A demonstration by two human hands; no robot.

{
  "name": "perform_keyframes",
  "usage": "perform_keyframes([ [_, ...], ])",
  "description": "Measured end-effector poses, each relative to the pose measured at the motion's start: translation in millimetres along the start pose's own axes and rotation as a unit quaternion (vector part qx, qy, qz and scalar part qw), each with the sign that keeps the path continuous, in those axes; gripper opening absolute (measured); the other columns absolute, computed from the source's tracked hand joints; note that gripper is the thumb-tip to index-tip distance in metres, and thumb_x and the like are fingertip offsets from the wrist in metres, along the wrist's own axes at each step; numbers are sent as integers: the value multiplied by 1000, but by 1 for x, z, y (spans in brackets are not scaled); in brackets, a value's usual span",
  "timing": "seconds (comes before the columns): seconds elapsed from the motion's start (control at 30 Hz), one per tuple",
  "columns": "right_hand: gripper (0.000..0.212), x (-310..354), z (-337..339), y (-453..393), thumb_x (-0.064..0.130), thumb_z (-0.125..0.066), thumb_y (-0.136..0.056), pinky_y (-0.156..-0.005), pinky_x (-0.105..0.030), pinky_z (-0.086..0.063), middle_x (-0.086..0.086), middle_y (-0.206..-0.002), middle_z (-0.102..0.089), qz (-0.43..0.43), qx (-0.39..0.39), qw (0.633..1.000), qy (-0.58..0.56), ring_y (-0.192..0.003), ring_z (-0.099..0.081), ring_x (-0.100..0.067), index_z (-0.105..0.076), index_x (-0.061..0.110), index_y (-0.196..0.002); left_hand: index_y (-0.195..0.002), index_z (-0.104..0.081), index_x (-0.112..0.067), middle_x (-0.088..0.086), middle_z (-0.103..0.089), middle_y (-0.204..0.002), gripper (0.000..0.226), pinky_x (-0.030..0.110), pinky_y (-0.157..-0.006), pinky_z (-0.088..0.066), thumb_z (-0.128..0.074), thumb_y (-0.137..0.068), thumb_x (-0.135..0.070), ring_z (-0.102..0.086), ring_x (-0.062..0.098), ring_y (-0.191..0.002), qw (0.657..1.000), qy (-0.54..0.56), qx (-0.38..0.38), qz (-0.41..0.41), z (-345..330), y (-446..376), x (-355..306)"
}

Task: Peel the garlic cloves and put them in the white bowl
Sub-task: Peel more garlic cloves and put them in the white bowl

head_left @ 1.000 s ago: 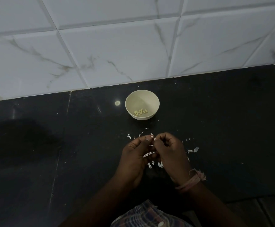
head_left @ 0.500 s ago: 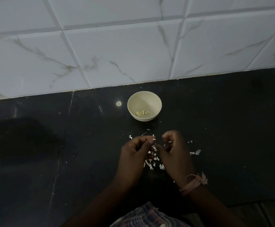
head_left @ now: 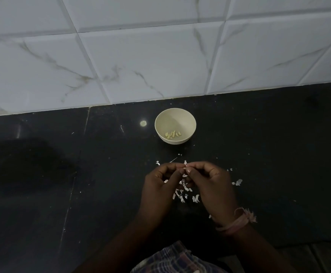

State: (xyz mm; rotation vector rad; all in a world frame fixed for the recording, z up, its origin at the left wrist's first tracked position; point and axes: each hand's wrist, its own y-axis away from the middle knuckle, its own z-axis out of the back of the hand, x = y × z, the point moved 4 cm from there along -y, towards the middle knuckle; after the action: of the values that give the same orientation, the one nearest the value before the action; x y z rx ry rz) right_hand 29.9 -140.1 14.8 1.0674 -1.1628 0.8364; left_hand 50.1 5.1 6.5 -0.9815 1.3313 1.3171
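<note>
Left hand and right hand fingertips together pinching small pale garlic clove above black stone counter, small round white bowl with peeled cloves just beyond, white papery skins scattered beneath hands

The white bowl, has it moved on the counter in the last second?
No. The white bowl sits at the same spot beside the light spot on the counter; only the camera shifted.

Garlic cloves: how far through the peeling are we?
Done: several peeled cloves lie in the white bowl, and skin scraps litter the black counter. In hand: the left hand and right hand pinch a small garlic piece between their fingertips. Left: no unpeeled stock is visible.
</note>
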Motion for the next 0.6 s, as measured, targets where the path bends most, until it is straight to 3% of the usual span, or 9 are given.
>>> perform_keyframes([
  [0.17, 9, -7, -5, 0, 4, -65, -95, -63, -25, -57, -9, -82, -76, -35, 3, 999, -31, -65, -68, -15, -74, 7, -97, -96, -78, -29, -4, -78, -92, 13, 52, -88, -59, -72, -94, -18, -75, 21, -89, 1000, -10, -8, 0, 0, 2, 2],
  [0.37, 9, -11, -6, 0, 4, -64, -96, -68, -25, -58, -11, -87, -76, -37, 8, 998, -47, -74, -71, -17, -73, 5, -99, -92, -77, -22, -6, -77, -83, 9, 19, -70, -52, -75, -91, -14, -72, 6, -75, 999, -39, -27, -25, 2, 3, -2],
  [0.47, 9, -9, -6, 0, 5, -65, -95, -69, -19, -56, -4, -87, -77, -9, 14, 1000, -1, -79, -74, -13, -74, 9, -96, -90, -77, -27, -10, -76, -80, 13, 20, -69, -53, -75, -89, -14, -71, 6, -74, 995, -83, -43, -34, 2, 2, 0],
  [0.6, 11, -10, -5, 1, 4, -66, -94, -72, -21, -56, -2, -88, -77, 7, 11, 1000, 25, -83, -74, -13, -74, 11, -95, -85, -76, -31, -15, -73, -78, 11, 21, -66, -53, -77, -85, -20, -69, 5, -72, 986, -144, -62, -57, 1, 2, -2],
])
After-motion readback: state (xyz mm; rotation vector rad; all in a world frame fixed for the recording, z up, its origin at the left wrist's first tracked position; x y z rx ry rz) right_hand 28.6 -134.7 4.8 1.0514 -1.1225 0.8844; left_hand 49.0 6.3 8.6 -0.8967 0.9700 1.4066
